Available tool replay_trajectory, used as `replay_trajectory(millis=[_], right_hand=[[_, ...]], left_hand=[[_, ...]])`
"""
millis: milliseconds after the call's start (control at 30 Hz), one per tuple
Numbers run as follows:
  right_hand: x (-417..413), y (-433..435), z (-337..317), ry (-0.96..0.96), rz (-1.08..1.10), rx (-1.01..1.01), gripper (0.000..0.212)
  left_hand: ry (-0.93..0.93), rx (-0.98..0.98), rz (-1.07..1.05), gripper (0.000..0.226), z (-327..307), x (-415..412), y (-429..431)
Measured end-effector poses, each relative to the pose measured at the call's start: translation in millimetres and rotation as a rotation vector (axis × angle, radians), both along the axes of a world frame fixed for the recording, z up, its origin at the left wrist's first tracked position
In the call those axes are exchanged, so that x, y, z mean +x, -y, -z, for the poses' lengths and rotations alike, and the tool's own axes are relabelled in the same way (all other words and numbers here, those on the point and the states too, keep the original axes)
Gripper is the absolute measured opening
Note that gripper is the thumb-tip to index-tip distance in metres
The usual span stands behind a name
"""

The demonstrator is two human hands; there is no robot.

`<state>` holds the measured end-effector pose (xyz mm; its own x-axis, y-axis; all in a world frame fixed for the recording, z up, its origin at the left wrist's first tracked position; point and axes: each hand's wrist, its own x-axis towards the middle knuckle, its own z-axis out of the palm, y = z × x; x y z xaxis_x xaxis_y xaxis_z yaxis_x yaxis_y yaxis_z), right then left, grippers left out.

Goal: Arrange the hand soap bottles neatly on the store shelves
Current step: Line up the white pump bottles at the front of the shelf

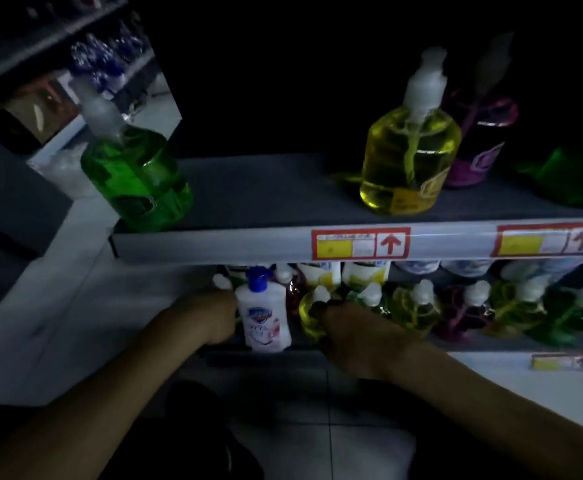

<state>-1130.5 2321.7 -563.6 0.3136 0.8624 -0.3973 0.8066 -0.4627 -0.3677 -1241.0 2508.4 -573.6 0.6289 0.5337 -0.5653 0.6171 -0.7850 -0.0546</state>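
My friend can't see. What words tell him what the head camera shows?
In a dim store, two hands reach into the lower shelf: the right hand grips a small yellow bottle, the left hand is beside a white bottle with a blue cap. On the upper shelf stand a green bottle, a big yellow bottle and a purple bottle.

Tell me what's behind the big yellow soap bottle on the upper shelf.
A purple bottle stands just behind the yellow bottle, to its right, on the upper shelf. The yellow bottle covers its lower left side, and the shelf further back is too dark to make out.
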Motion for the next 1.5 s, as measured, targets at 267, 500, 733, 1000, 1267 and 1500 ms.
replay_trajectory(millis=[267,500,733,1000,1267,1500], right_hand=[[-14,-76,54,-0.041,0.167,0.110,0.055],[-23,-118,79,0.197,0.116,-0.091,0.050],[-30,-110,101,-0.193,0.399,0.237,0.091],[-46,-34,40,-0.282,0.234,0.545,0.076],[-54,32,-72,-0.451,0.400,0.973,0.051],[-35,43,-153,-0.420,0.392,1.515,0.052]], left_hand=[[0.479,-0.131,-0.198,0.041,39,0,-9],[0.513,-0.151,-0.251,0.036,45,4,-9],[0.556,-0.253,-0.257,0.039,53,-13,-17],[0.617,-0.699,-0.228,0.058,18,-49,-16],[1.052,-0.934,-0.059,0.049,-96,-69,35],[1.516,-0.899,0.208,0.049,-192,-22,70]])
